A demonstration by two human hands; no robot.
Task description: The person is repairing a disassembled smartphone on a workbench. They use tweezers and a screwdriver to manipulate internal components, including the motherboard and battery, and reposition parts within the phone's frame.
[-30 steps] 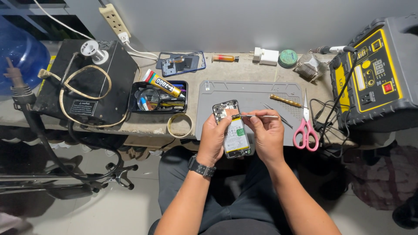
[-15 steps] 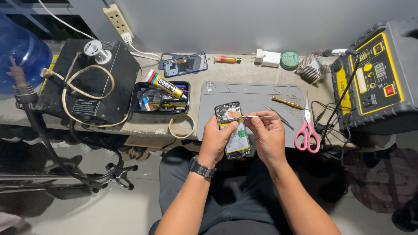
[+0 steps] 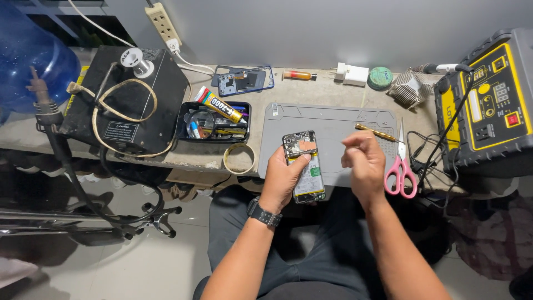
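Two hands over the grey mat (image 3: 333,125), left hand (image 3: 283,178) gripping the opened phone (image 3: 304,164) at the table (image 3: 211,161) edge, right hand (image 3: 363,164) loosely curled beside it, contents unclear, pink scissors (image 3: 401,172) just right.

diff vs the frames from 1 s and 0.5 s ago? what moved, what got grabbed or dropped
The right hand has pulled off the opened phone, moving right and slightly up; it is closed now, and whether it still grips the thin tool it held over the phone cannot be told. The left hand still holds the phone at the grey mat's near edge. Pink scissors and black tray are unmoved.
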